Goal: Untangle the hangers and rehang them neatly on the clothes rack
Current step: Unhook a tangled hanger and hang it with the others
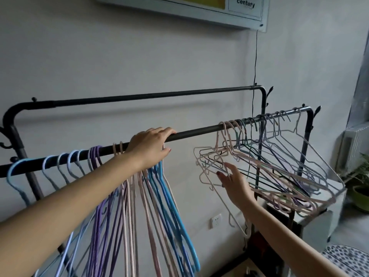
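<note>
A black clothes rack has a near rail (pixel 195 132) and a higher far rail (pixel 151 95). On the left of the near rail hang sorted hangers: light blue (pixel 18 172), purple (pixel 95 154), pink (pixel 137 212) and bright blue hangers (pixel 175 212). My left hand (pixel 149 146) rests over the rail on top of the pink and blue hooks, fingers curled over the bar. To the right, a tangled bunch of pink, white, green and dark hangers (pixel 275 168) hangs tilted from the rail. My right hand (pixel 233 180) touches the pink hangers at the bunch's left end, fingers spread.
A wall stands close behind the rack, with a socket (pixel 216 220) low down and a black cable (pixel 255 62) running up to a framed board (pixel 199 9). At the right are a grey box (pixel 319 220), a potted plant (pixel 361 188) and a dotted cushion (pixel 347 260).
</note>
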